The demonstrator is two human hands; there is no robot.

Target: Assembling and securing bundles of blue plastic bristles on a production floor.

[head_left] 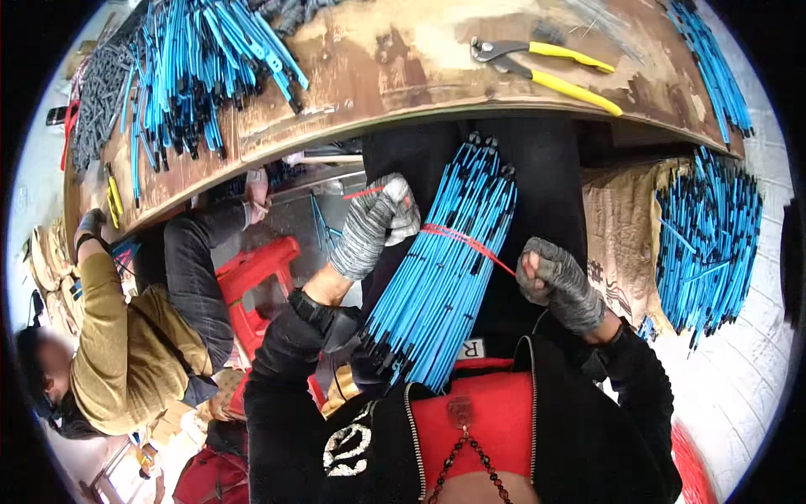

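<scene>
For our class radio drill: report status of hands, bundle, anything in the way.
Left hand: fist, gripping red string. Right hand: fist, holding string too. Blue bundle: string across it. Nothing seen blocking hands.

The right grip hides one end of the red cord.

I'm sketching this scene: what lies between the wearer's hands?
In the head view, a bundle of blue rods, crossed by a red strand, lies between the left hand and right hand.
</scene>
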